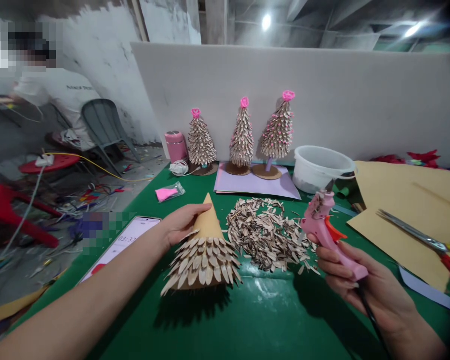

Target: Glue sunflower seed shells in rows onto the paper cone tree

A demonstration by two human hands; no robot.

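My left hand [182,222] is closed on the upper part of a tan paper cone [210,225], its thumb near the tip. Overlapping rows of sunflower seed shells [204,262] cover the cone's lower half, while the top is bare. On the right, my right hand [354,277] grips a pink glue gun [335,240] with an orange trigger, its black cord hanging below the handle. Between the two hands a loose heap of shells [268,235] lies on the green table [262,315]. The far fingers of my left hand are mostly hidden behind the cone.
Several shell-covered trees, including one [242,140], stand at the back before a white board [322,100]. Right are a white bucket [322,167], tan paper [390,200] and scissors [416,232]. A phone [135,235] lies left. Beyond, a person [56,95] sits near a grey chair [105,122].
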